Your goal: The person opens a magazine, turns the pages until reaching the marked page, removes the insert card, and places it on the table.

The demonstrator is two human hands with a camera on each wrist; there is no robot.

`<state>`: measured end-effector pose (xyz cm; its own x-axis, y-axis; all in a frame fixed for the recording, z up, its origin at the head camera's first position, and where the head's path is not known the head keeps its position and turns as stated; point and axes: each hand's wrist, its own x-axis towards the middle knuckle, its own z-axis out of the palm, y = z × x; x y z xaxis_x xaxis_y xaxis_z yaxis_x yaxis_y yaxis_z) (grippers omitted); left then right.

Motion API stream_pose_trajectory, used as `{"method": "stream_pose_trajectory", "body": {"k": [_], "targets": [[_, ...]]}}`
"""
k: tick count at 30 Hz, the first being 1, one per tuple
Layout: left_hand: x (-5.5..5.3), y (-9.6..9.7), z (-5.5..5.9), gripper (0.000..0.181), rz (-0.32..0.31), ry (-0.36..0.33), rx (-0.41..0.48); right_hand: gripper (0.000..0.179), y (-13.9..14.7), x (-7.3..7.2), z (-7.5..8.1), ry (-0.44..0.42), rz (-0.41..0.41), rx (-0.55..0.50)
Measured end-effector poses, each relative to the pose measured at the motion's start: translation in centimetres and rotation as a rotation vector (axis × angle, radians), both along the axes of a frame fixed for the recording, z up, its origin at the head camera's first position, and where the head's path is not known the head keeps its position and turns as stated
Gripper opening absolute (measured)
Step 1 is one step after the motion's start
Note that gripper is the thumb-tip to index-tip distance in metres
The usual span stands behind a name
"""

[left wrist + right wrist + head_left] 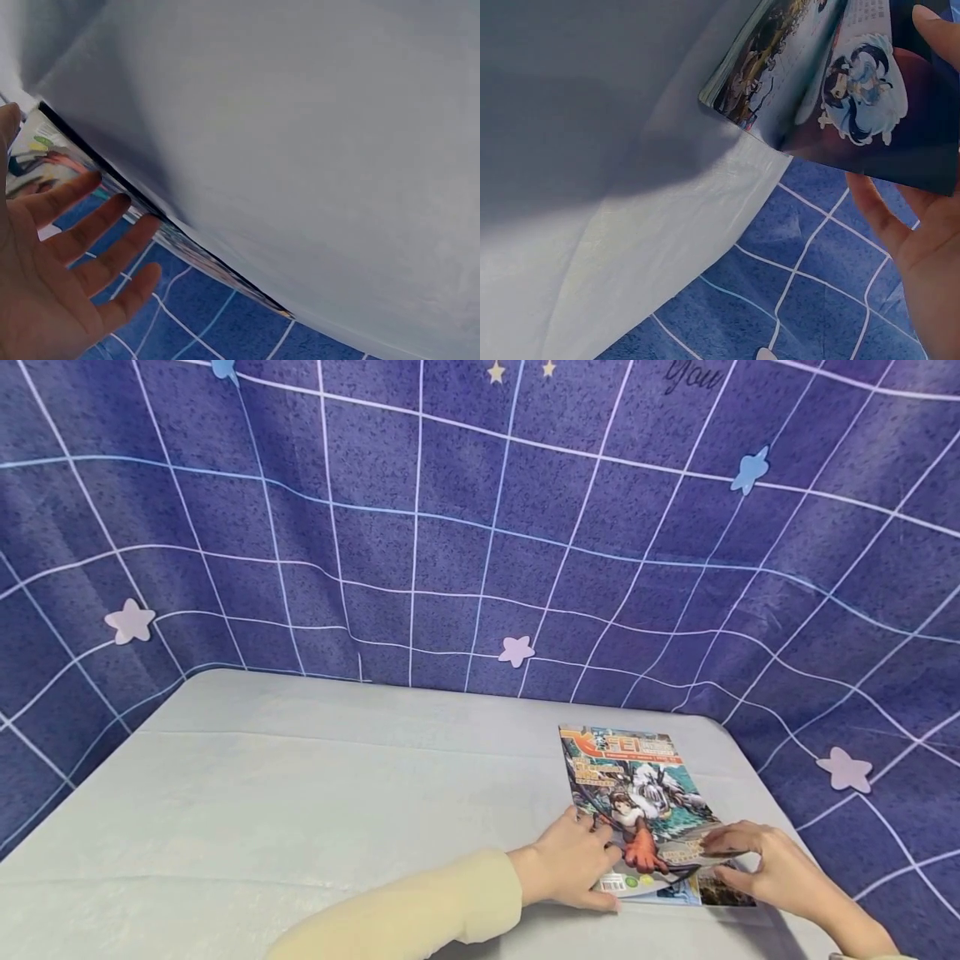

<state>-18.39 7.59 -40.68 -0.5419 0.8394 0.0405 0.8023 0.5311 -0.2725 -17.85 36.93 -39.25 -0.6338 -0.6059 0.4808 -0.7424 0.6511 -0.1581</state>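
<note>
A magazine (pixel 652 789) with a colourful illustrated cover lies on the right part of the table. My left hand (pixel 573 862) rests along its lower left edge, fingers spread and slightly bent; in the left wrist view the same hand (pixel 56 262) has its fingers apart beside the spine. My right hand (pixel 780 867) pinches the cover's lower right corner between thumb and fingers and holds it up off the pages. Seen from the right wrist, the lifted cover (pixel 930 112) shows its inner side with a chibi figure, and a printed page (pixel 769 71) appears beneath.
A pale cloth covers the table (pixel 300 810), with faint creases running across it. Behind and beside it hangs a blue-purple grid curtain (pixel 450 552) with star shapes. The table's right edge lies close to the magazine and my right hand.
</note>
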Motion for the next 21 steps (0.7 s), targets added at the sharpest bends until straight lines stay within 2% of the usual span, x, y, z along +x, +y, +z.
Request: {"method": "stream_pose_trajectory", "body": {"k": [6,13,21], "targets": [[0.37,0.51,-0.14,0.062,0.022,0.032,-0.027,0.043,-0.29,-0.27,0.44,0.046,-0.017,-0.026],[0.60,0.80,-0.12,0.057,0.053,0.072,-0.029,0.045,-0.33,-0.67,0.62,0.058,-0.025,-0.047],[0.62,1.01,-0.03,0.052,0.060,0.055,-0.017,0.046,-0.12,-0.60,0.74,0.064,-0.018,-0.060]]}}
